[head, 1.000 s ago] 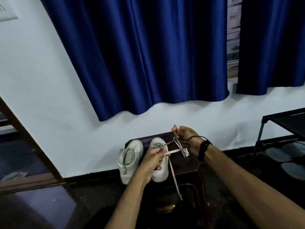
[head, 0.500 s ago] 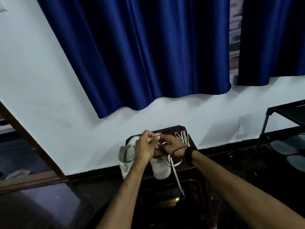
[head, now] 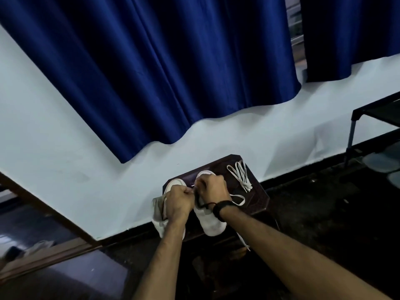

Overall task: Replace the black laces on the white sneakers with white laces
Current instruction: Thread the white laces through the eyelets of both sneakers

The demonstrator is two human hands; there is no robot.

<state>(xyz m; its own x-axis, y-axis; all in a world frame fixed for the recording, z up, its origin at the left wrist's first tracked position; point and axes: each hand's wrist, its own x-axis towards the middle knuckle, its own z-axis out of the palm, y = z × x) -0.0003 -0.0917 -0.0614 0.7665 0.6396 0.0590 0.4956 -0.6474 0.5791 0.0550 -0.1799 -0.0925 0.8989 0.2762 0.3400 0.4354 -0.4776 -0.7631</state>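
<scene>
A: Eyes on the right-hand sneaker (head: pixel 211 221) — it sits on the dark stool (head: pixel 258 194), toe pointing back at the person, and both hands are bunched together over its upper part.

B: What do the hands have hold of?

A: The left hand (head: pixel 178 201) and the right hand (head: pixel 213 189) are fists, knuckles nearly touching, fingers curled tight at the point where they meet. A sliver of white shows in that pinch, so each seems to grip the white lace (head: pixel 237 199) — the exact hold is hidden behind the knuckles.

B: And where does the lace go from that grip?

A: It loops out to the right of the right wrist, lying on the stool top, and a strand trails down past the stool's near edge, below the forearm.

B: The other shoe?

A: The second sneaker (head: pixel 159 213) is just left of the grip, partly under the left hand and wrist, heel end overhanging the stool's near edge. I can't tell whether it has a lace in.

B: Anything else up there?

A: Beyond the right hand, toward the wall, a bundled white lace (head: pixel 239 174) lies on the stool's far corner, apart from both shoes. A black band (head: pixel 220 207) circles the right wrist. Farther out — a white wall (head: pixel 65 148), blue curtains (head: pixel 173 72) above, and a dark rack (head: pixel 376 131) well off to the right.
</scene>
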